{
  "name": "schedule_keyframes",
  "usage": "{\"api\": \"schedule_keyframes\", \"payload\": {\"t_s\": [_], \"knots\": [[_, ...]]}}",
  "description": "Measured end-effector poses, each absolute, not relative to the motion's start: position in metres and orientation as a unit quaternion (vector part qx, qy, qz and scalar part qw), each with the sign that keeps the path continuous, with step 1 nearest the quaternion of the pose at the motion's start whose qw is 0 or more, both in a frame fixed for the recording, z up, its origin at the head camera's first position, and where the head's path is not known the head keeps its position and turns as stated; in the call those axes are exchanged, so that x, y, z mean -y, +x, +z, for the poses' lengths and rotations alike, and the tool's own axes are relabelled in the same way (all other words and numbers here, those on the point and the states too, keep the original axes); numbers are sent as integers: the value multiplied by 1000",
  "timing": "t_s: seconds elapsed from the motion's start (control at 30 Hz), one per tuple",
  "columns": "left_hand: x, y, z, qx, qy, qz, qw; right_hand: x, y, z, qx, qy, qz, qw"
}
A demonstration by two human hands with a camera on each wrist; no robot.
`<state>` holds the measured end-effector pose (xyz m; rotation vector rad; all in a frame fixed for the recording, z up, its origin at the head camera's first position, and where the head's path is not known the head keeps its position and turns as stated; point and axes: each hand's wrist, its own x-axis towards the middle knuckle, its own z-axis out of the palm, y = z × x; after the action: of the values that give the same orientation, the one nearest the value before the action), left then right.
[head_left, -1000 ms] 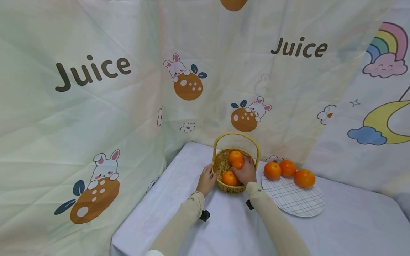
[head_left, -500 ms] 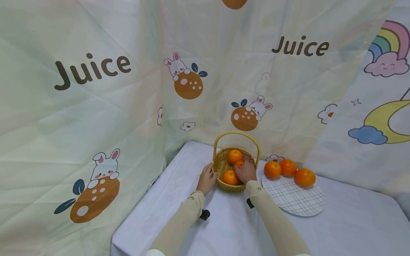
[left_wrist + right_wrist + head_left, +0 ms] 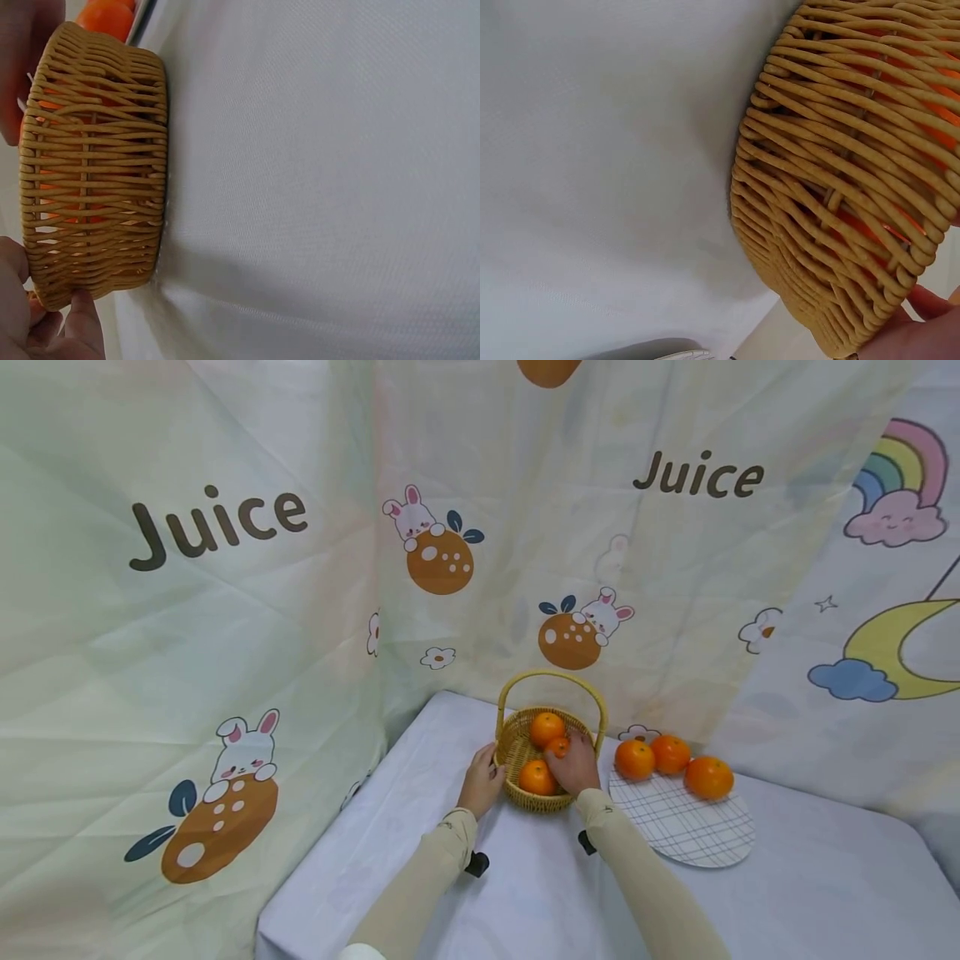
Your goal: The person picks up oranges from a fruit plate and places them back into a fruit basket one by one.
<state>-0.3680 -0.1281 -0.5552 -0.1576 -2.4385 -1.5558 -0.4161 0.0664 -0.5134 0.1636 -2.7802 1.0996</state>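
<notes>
A woven yellow basket [image 3: 517, 752] with a hoop handle stands on the white-clothed table [image 3: 525, 893]. It holds three oranges: one at the back [image 3: 546, 727], one at the front [image 3: 537, 777] and a small one [image 3: 558, 746]. My right hand [image 3: 572, 752] reaches into the basket, its fingers curled over the small orange. My left hand [image 3: 491, 764] grips the basket's left rim. The left wrist view shows the basket wall [image 3: 94, 172] with fingers [image 3: 79, 330] at its rim. The right wrist view shows the basket [image 3: 840, 172] from below the rim.
A round checked plate [image 3: 682, 831] lies right of the basket, with three oranges [image 3: 670, 753] along its far edge. Printed cloth hangs close behind and to the left. The table's front edge is near my elbows.
My right hand has sunk slightly deeper into the basket, covering more of the small orange. The left hand and basket have stayed put.
</notes>
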Motion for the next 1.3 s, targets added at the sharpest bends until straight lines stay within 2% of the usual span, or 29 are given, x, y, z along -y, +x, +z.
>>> {"api": "schedule_keyframes", "payload": {"t_s": [0.27,0.53,0.77,1.3], "knots": [[128,-368,-553,835,-52,-535,120,-74,-411,-513,927,89,355,78],[125,-366,-552,839,-53,-527,123,-72,-408,-512,934,74,343,70],[126,-365,-554,846,-58,-513,132,-73,-401,-510,926,88,356,90],[127,-368,-559,840,-60,-523,129,-115,-385,-516,890,222,367,158]]}}
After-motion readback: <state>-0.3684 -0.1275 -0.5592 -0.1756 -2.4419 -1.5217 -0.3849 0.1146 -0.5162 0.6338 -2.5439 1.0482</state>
